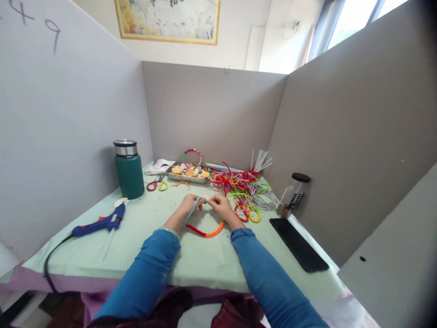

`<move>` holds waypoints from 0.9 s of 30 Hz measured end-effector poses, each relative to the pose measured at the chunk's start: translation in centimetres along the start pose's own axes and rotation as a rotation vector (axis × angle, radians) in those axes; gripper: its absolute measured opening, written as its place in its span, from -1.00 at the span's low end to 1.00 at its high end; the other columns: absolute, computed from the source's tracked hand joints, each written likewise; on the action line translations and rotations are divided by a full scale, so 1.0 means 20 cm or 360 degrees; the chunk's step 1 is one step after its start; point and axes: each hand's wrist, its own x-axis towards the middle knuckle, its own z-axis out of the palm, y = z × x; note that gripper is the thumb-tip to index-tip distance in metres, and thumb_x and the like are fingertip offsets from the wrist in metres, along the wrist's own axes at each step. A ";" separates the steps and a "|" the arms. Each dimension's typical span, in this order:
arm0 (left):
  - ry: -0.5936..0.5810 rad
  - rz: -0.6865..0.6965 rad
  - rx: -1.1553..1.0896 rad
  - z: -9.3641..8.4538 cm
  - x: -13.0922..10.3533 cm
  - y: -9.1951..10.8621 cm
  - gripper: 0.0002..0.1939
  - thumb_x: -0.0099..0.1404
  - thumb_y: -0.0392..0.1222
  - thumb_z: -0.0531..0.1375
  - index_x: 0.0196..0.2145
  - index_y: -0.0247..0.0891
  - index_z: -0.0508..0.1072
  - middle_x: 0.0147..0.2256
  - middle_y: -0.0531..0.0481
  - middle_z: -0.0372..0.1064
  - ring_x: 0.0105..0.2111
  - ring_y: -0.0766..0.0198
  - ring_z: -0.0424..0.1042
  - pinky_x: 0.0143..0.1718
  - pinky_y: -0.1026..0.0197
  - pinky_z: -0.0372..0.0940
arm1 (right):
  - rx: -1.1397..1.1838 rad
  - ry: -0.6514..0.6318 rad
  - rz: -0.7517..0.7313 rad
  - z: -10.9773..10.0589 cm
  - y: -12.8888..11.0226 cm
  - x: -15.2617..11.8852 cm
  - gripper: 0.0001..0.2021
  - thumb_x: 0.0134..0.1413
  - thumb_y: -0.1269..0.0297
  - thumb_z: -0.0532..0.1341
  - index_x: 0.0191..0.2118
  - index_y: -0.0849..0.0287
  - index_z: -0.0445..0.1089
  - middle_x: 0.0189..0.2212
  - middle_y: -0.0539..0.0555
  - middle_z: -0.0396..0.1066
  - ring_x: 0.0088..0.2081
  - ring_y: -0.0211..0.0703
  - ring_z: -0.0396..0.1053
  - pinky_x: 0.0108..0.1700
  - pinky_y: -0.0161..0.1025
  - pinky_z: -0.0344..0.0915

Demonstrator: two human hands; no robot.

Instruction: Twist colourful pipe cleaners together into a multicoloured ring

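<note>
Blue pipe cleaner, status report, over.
Left hand pinching light-blue pipe cleaner. Right hand fingertips close beside left's, grip unclear. Red-and-orange curved piece below both hands. Glue gun off to the left, out of the way.

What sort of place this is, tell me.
Probably a partitioned craft workstation: grey panels surround the table, a blue glue gun lies at the left, and a tangle of colourful fuzzy stems lies towards the back.
</note>
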 end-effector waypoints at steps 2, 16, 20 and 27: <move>-0.0061 0.0006 -0.0100 0.00 0.00 0.00 -0.47 0.05 0.18 0.08 -0.36 -0.42 0.47 -0.63 0.01 0.31 -0.75 0.45 0.07 -0.67 0.31 0.02 | 0.0007 -0.0017 -0.0011 0.00 -0.01 0.00 -0.79 -0.08 0.18 0.14 -0.53 0.22 0.35 -0.62 -0.05 0.24 -0.54 -0.32 0.14 -0.49 -0.38 0.06; -0.0078 -0.0155 -0.0145 -0.02 0.00 0.00 -0.43 0.17 0.18 -0.10 -0.59 -0.36 0.41 -0.83 0.09 0.02 -0.79 0.40 0.04 -0.67 0.29 -0.02 | -0.0009 -0.0025 0.0002 0.00 -0.01 0.00 -0.80 -0.09 0.20 0.14 -0.54 0.22 0.34 -0.62 -0.05 0.23 -0.54 -0.33 0.13 -0.48 -0.38 0.05; -0.0030 -0.0263 -0.0134 -0.02 -0.02 0.03 -0.54 0.14 0.10 -0.01 -0.61 -0.35 0.36 -0.83 0.12 0.01 -0.80 0.43 0.02 -0.67 0.30 -0.05 | 0.0021 -0.0021 0.0011 0.00 -0.01 -0.01 -0.80 -0.09 0.19 0.14 -0.54 0.22 0.33 -0.62 -0.06 0.22 -0.54 -0.33 0.13 -0.48 -0.38 0.06; -0.0088 -0.0194 -0.0379 -0.01 0.00 0.00 -0.69 0.03 -0.01 0.11 -0.63 -0.33 0.31 -0.81 0.14 0.02 -0.78 0.43 0.05 -0.68 0.32 -0.02 | 0.0045 -0.0023 0.0019 0.00 0.02 0.00 -0.79 -0.09 0.18 0.15 -0.54 0.23 0.32 -0.62 -0.05 0.22 -0.54 -0.33 0.13 -0.49 -0.38 0.06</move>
